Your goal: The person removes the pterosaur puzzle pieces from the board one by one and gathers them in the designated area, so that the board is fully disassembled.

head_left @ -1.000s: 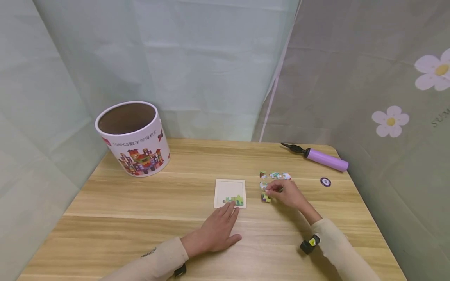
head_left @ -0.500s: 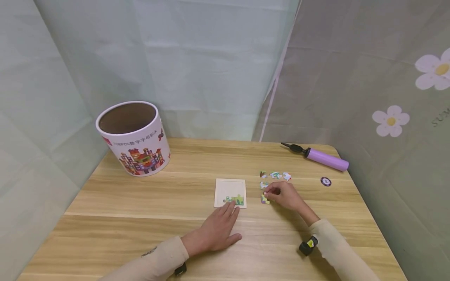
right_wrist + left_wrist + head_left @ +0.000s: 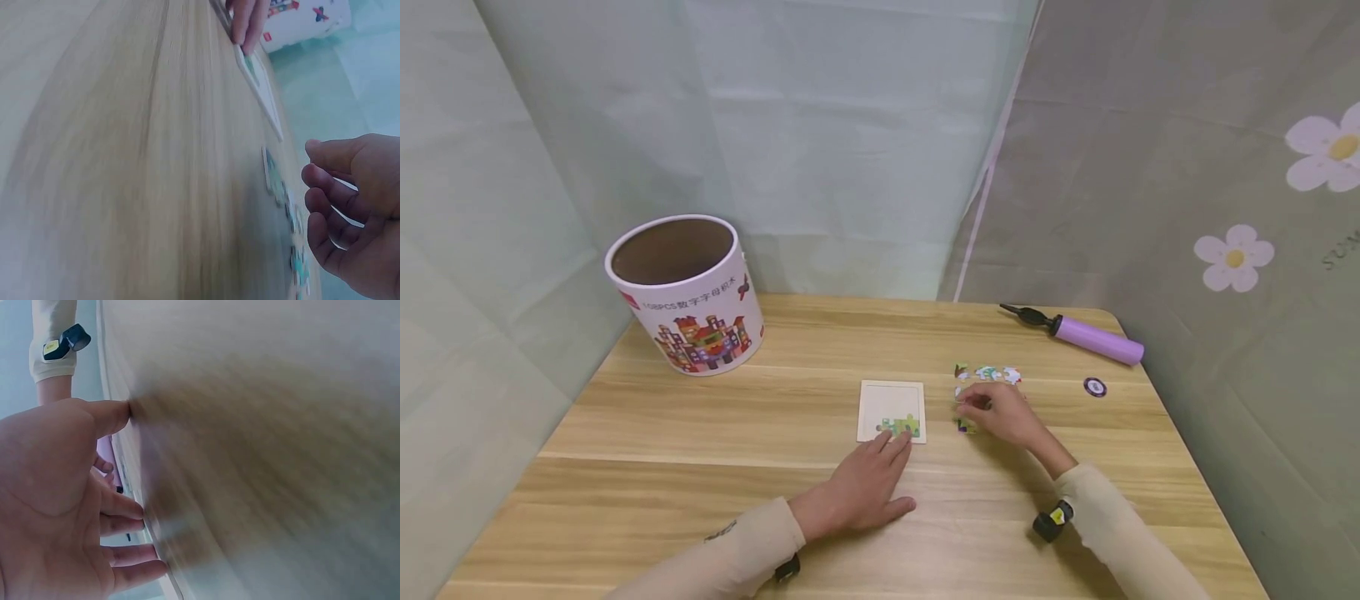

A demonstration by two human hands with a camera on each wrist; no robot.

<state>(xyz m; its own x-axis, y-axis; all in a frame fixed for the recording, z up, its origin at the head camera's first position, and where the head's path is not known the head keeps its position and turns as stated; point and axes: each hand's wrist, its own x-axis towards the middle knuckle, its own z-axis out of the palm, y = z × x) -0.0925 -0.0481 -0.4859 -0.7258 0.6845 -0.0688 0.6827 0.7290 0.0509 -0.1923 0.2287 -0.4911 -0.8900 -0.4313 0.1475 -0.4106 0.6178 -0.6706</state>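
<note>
A small square wooden puzzle tray [image 3: 880, 402] lies mid-table, with joined green jigsaw pieces [image 3: 901, 425] in its lower right part. My left hand [image 3: 863, 490] rests with extended fingers on the tray's near edge; its fingertips touch that edge in the left wrist view too. To the right, my right hand [image 3: 1006, 414] hovers over loose jigsaw pieces [image 3: 988, 373], fingers bent loosely. In the right wrist view thumb and index tips stand slightly apart, and no piece shows between them. One yellow-green jigsaw piece [image 3: 966, 427] lies just below these fingers; others are partly hidden by the hand.
A large white printed bucket [image 3: 700, 325] stands at the back left. At the back right lie a purple hand pump [image 3: 1097, 340] and a round dark chip [image 3: 1095, 387]. Fabric curtains [image 3: 850, 167] hang right behind the table [image 3: 775, 417].
My right hand has shifted slightly left and away from me over the loose pieces. My left hand has stayed at the tray's near edge, with only a slight finger movement.
</note>
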